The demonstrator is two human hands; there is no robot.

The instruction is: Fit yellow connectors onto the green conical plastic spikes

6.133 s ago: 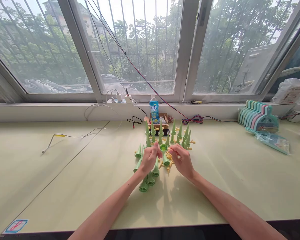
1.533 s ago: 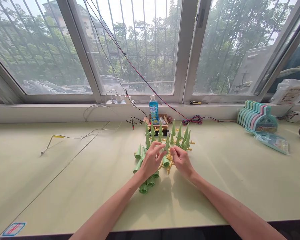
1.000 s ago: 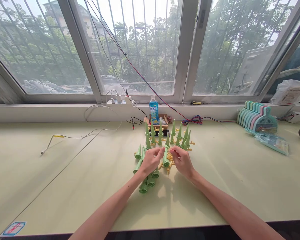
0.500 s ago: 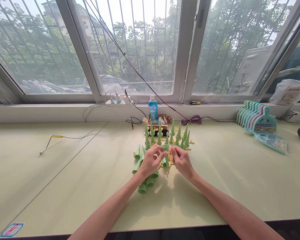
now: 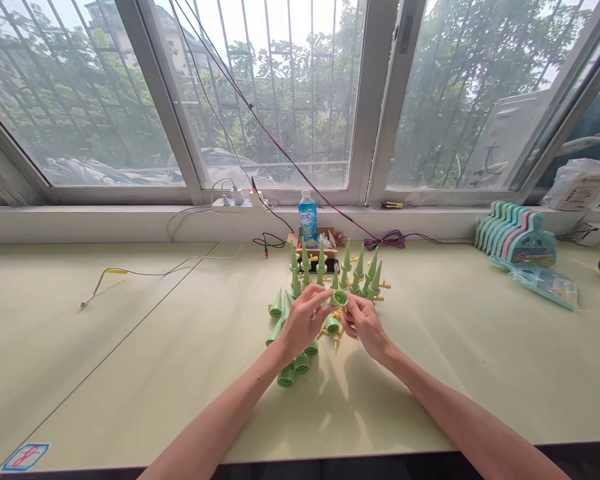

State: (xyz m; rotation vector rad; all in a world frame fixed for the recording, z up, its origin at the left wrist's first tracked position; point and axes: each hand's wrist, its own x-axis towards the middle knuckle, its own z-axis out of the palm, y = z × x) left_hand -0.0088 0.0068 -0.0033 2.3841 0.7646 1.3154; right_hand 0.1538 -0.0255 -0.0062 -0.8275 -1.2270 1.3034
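Note:
My left hand [image 5: 305, 320] pinches a green plastic watering spike [image 5: 339, 298] by its rim, its round open end turned up towards me. The fingers of my right hand [image 5: 365, 325] are closed against the right side of that spike; whatever small part they pinch is hidden. Below the hands lie another green spike [image 5: 332, 325] and a few yellow valve pieces [image 5: 336, 341]. More loose green cones [image 5: 301, 364] lie at the left, partly covered by my left hand and forearm. Beyond the hands, several spikes fitted with yellow valves [image 5: 375, 283] stand points up.
A blue-labelled bottle [image 5: 308, 220] stands in a small cardboard box [image 5: 325, 253] by the wall, a dark phone [image 5: 305, 266] before it. Cables [image 5: 393, 239] lie coiled behind. Pastel plastic boards [image 5: 525, 237] are at the right, a thin white cable [image 5: 145, 275] at the left.
The spike in my left hand has tipped from pointing down to showing its open end to me. My right hand has turned a little, its fingers now at the spike's side.

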